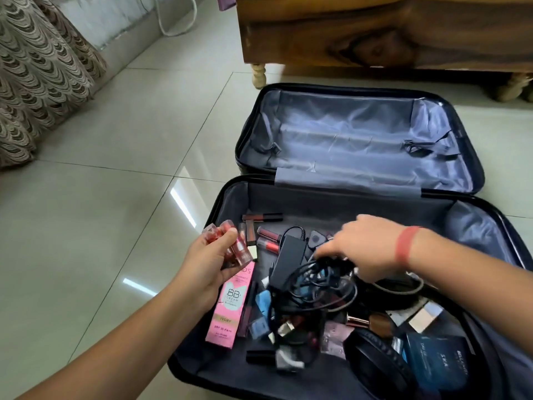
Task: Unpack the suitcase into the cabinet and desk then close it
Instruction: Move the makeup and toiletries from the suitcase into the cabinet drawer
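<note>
The suitcase lies open flat on the tiled floor, its 2 halves side by side, hard black shell outside and grey-blue lining inside. The far half shows its creased lining and 2 strap clips. The near half holds a jumble of small things.

The left hand hangs over the near half's left rim, fingers curled tight and thumb pressed across a bundle of small red lipsticks, which stick up past the fingertips. Just below that hand lies a pink BB cream box, its top end hidden behind the palm; whether they touch is unclear.

The right hand, with a red band on the wrist, reaches into the middle of the near half. Its fingers point down and left into a tangle of black cables beside a black power adapter. The hand is blurred, so I cannot tell whether the fingers grip a cable or only touch it.

Loose lip gloss tubes lie between the 2 hands. Black headphones and a dark blue box sit at the near right corner. A wooden cabinet stands beyond the suitcase, a patterned curtain at far left.
</note>
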